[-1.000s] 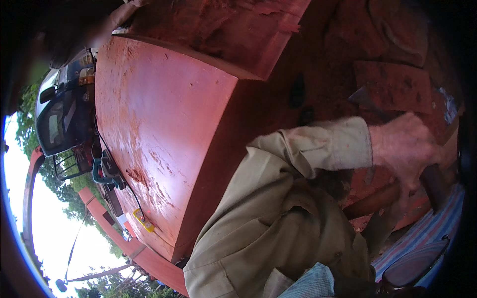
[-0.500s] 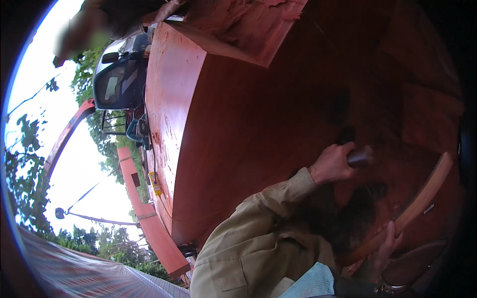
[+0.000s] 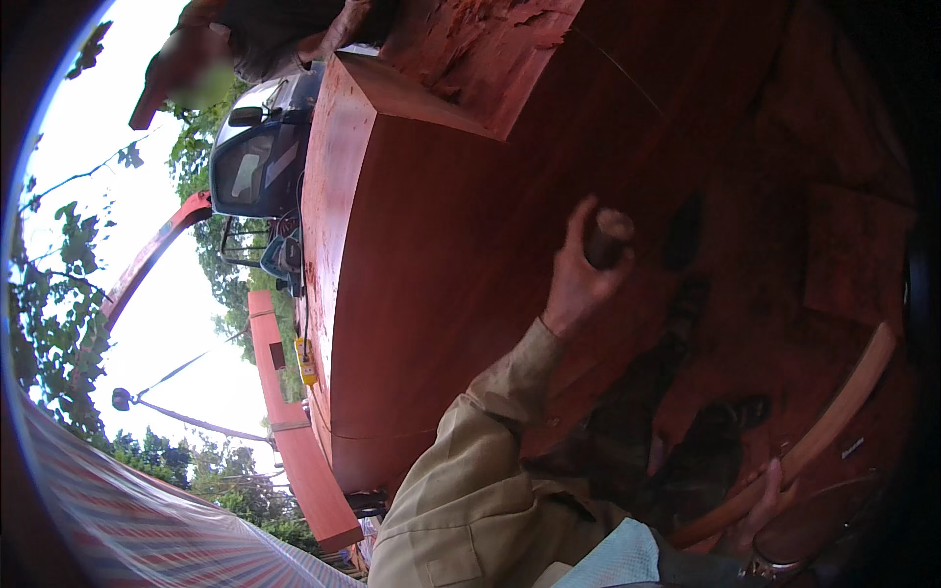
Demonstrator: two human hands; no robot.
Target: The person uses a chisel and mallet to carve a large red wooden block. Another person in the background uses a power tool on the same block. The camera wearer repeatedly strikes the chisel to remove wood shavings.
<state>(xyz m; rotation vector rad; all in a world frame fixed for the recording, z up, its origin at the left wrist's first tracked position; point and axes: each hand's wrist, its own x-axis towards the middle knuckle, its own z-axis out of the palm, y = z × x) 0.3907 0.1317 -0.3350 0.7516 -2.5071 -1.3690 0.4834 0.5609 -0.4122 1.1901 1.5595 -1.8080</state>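
Observation:
My left hand (image 3: 571,284), in a tan sleeve, is closed round a short dark cylinder (image 3: 610,235) with a brownish end. It is held in front of the dark red side of a huge wooden block (image 3: 461,255). Lower right, my right hand (image 3: 767,498) has its fingers wrapped round a long curved wooden handle (image 3: 833,412). The handle slants from the right down toward my body, where its lower end is hidden. What kind of tool it belongs to does not show.
Dark shoes (image 3: 742,410) and legs are below my hands. Upper left, another person's arm (image 3: 343,27) is by the block. Past its edge are a truck cab (image 3: 250,167), a blue power tool (image 3: 281,257), a yellow socket strip (image 3: 306,363) and a roped red beam (image 3: 294,441).
My left hand has moved up and to the left with the cylinder, away from the legs. My right hand stays on the curved handle. The view has shifted slightly.

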